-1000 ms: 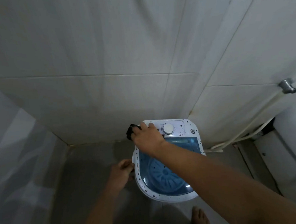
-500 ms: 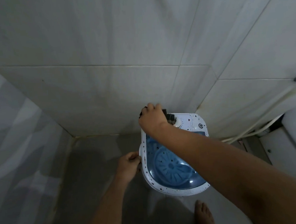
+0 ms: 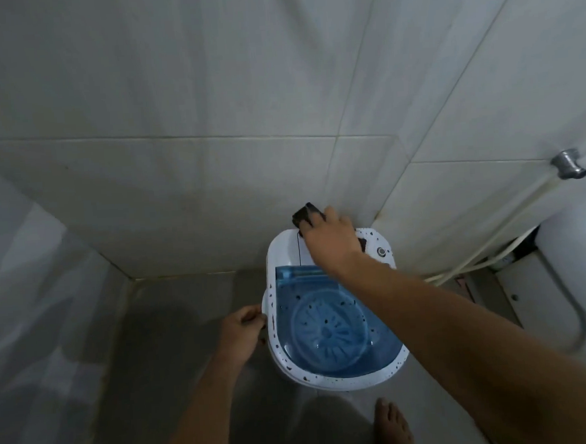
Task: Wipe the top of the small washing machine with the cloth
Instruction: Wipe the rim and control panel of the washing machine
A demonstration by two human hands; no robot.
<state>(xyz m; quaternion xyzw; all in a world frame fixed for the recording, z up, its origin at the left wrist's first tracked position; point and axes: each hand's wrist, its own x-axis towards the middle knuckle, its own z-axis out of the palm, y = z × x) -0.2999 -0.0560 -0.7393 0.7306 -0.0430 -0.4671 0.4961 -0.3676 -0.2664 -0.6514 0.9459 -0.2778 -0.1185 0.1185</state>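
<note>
The small washing machine (image 3: 280,253) stands on the floor in a tiled corner; it is white with dark specks and has a clear blue lid (image 3: 329,326). My right hand (image 3: 330,240) presses a dark cloth (image 3: 305,215) onto the back control panel, and the cloth sticks out past my fingers toward the wall. The hand hides the big dial; a small round button (image 3: 382,251) shows to its right. My left hand (image 3: 241,333) grips the machine's left rim.
Tiled walls close in behind and to the right. A white hose (image 3: 485,251) runs from a metal wall fitting (image 3: 568,163) down behind the machine. A white fixture (image 3: 576,273) stands at the right. My bare foot (image 3: 391,425) is on the grey floor in front of the machine.
My right hand has slid the cloth from the panel's left corner to the right, over the dial. The left hand stays on the rim.
</note>
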